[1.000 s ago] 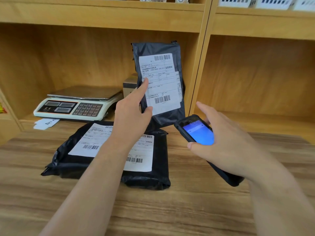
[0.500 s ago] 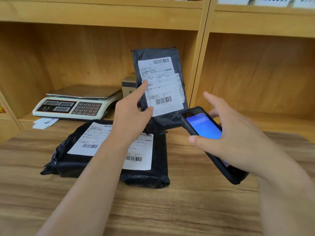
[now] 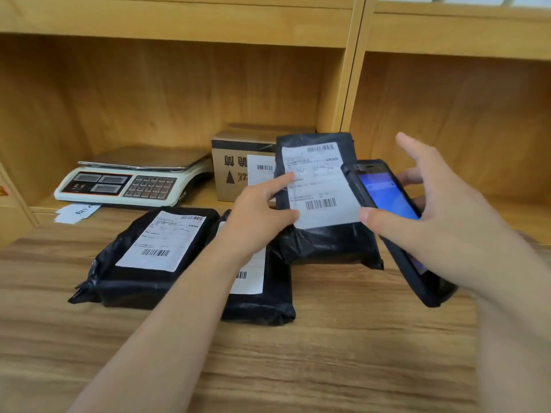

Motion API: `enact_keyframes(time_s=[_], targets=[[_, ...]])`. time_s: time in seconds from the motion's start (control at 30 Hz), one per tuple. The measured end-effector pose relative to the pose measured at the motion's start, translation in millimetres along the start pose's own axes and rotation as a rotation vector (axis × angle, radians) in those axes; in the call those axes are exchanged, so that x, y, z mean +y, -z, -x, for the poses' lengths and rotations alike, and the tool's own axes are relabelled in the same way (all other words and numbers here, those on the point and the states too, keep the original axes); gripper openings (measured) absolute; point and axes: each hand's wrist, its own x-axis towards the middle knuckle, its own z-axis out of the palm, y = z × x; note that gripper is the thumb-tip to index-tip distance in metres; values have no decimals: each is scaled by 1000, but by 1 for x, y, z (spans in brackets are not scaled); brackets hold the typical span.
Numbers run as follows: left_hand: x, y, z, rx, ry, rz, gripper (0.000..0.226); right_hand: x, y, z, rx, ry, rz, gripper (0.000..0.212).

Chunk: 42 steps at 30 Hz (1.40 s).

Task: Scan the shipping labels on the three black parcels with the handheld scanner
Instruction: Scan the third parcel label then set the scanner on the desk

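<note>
The left hand props one black parcel upright on the bench, forefinger laid across its shipping label and thumb at the label's lower left edge — a pinching grip on that parcel. The right hand carries the handheld scanner, its blue screen lit, thumb on the near edge while the other fingers splay loose above it; the scanner's top end sits just beside the label's right margin.

To scan well, I judge the top end of the scanner should face the lower barcode squarely, and the parcel should be held taut so the label lies flat. The left forefinger covers only text, which is good; it should stay clear of both barcodes. The right fingers would do better closed round the scanner before triggering.

Two more black parcels lie flat on the bench: the left parcel with its label fully showing, the middle parcel partly hidden under the left forearm. Whether either has been scanned cannot be told.

As for containers — a cardboard box stands closed on the shelf behind, contents unseen, next to a weighing scale with a bare pan.
</note>
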Motion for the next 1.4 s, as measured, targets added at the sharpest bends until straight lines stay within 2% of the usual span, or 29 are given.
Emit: enact_keyframes(time_s=[0.27, 0.53, 0.9, 1.17, 1.4], targets=[[-12, -29, 7, -250, 167, -39, 66, 0, -1, 0, 7, -1, 7, 103], [-28, -39, 10, -321, 231, -122, 45, -1, -1, 0, -2, -1, 10, 102], [-33, -41, 9, -356, 281, -142, 40, -2, -1, 0, -35, -8, 30, 102], [-40, -43, 7, -333, 240, -279, 69, 0, -3, -1, -42, 8, 25, 102], [-34, -40, 9, -328, 95, -468, 66, 1, -4, -2, -44, 24, 54, 102]])
